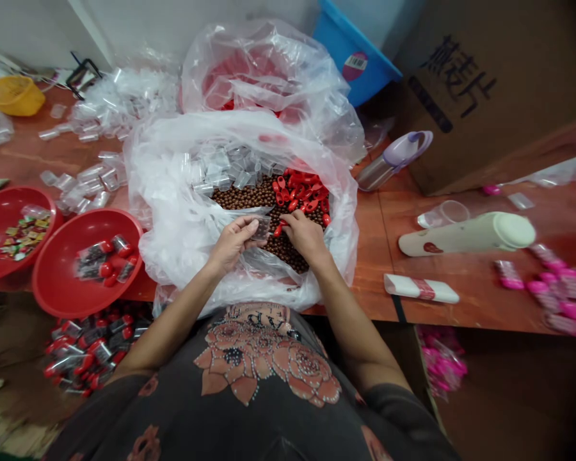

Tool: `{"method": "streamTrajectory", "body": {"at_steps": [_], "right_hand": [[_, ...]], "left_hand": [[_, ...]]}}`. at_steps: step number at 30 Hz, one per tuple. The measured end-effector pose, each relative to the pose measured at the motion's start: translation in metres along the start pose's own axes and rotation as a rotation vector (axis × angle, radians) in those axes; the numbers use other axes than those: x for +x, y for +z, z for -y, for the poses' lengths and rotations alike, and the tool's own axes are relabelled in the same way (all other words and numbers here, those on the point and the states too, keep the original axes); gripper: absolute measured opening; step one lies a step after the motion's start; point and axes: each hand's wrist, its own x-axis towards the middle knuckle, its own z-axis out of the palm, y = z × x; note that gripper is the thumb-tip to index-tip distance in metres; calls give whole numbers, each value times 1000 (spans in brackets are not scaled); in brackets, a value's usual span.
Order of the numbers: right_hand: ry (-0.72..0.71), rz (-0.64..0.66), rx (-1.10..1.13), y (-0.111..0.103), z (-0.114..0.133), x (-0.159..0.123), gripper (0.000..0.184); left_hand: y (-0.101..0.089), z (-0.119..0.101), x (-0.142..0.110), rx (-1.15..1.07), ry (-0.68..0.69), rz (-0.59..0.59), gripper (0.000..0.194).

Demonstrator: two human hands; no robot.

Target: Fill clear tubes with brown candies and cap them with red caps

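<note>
L hand (230, 244) is clenched round a small clear plastic tube (262, 227), thumb on top, held just above the bag. R hand (304, 235) pinches a small glossy red capsule-shaped cap (278, 230) right beside the tube, can't tell if they're touching tho. Both hands are over a pile of round brown beads (264, 200) w/ loose red caps (300, 191) on top, all inside a big clear plastic bag (146, 211). More empty clear tubes (225, 165) sit in the bag next to the pile. Bag's on a reddish-brown wooden table (379, 269). To the left, a round red plastic bowl (45, 282) holds dark-filled tubes w/ red caps (105, 259), and there's a heap of the same (89, 349) on the floor below the table edge.
</note>
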Motion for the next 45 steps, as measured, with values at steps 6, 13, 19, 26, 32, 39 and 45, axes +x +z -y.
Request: {"method": "streamTrajectory", "body": {"at_steps": [6, 13, 19, 26, 32, 39, 45], "right_hand": [[257, -161, 1068, -8, 4, -17, 32], [446, -164, 1664, -35, 22, -40, 31], [424, -193, 1609, -37, 33, -48, 23], [221, -247, 1323, -42, 21, -60, 29], [-156, -219, 660, -57, 16, -70, 28], [-236, -293, 324, -42, 19, -77, 43], [-73, -385, 530, -40, 34, -82, 35]], "left_hand": [[4, 7, -2, 40, -36, 44, 35], [18, 20, -3, 150, -63, 159, 36], [25, 26, -3, 174, 10, 179, 38], [25, 26, -4, 302, 123, 220, 38], [25, 22, -8, 471, 198, 235, 37], [32, 26, -13, 440, 181, 143, 35], [40, 28, -17, 311, 101, 132, 38]]}}
